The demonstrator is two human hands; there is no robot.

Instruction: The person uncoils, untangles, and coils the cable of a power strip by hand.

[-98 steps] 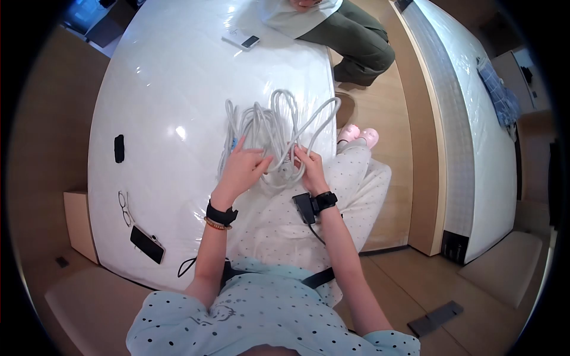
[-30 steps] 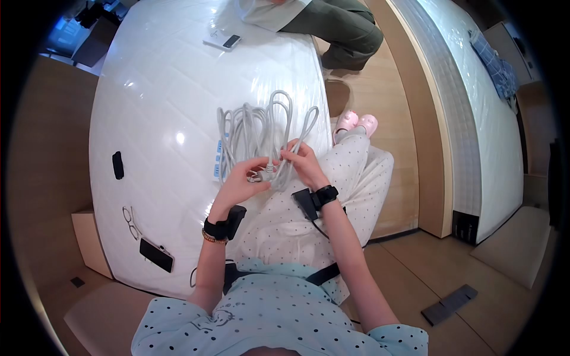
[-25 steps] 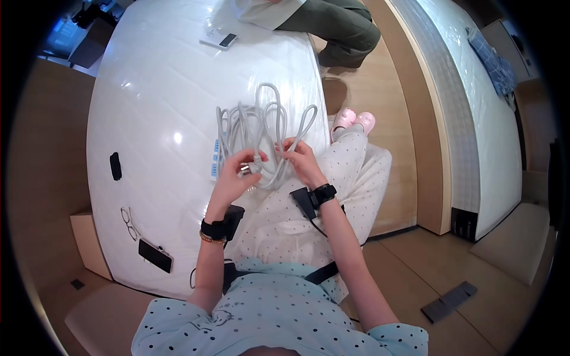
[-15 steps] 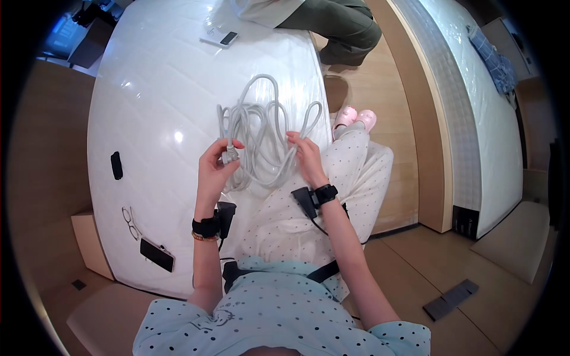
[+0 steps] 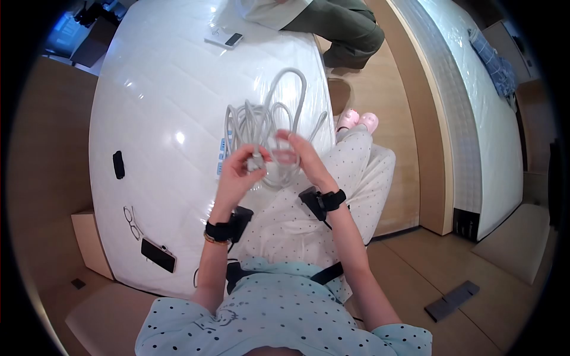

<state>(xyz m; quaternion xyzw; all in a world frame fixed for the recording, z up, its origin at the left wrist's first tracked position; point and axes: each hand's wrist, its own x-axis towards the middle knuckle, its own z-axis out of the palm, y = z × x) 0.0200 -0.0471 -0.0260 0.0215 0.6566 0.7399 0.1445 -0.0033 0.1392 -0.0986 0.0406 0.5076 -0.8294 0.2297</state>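
My left hand [image 5: 237, 172] grips the grey plug [image 5: 255, 161] at the end of a cable, between thumb and fingers. From the plug the grey cable [image 5: 304, 89] rises in a tall loop beyond both hands. My right hand [image 5: 304, 159] is blurred, its fingers apart beside the coils, and holds nothing that I can make out. Under and beyond my hands the coiled cable lies in a loose bundle on the plastic-covered mattress [image 5: 160, 107]. A white power strip with blue parts [image 5: 222, 155] shows at the bundle's left edge.
Glasses [image 5: 132, 222], a phone [image 5: 158, 255] and a black item [image 5: 119, 165] lie on the mattress at left. A white device [image 5: 224, 39] lies near a seated person's trousers [image 5: 338, 29] at the top. Another wrapped mattress [image 5: 469, 118] stands at right.
The plug in my left hand has moved left, then back right. The cable loop behind it now stands taller. My right hand has come off the cable, and its fingers have spread.
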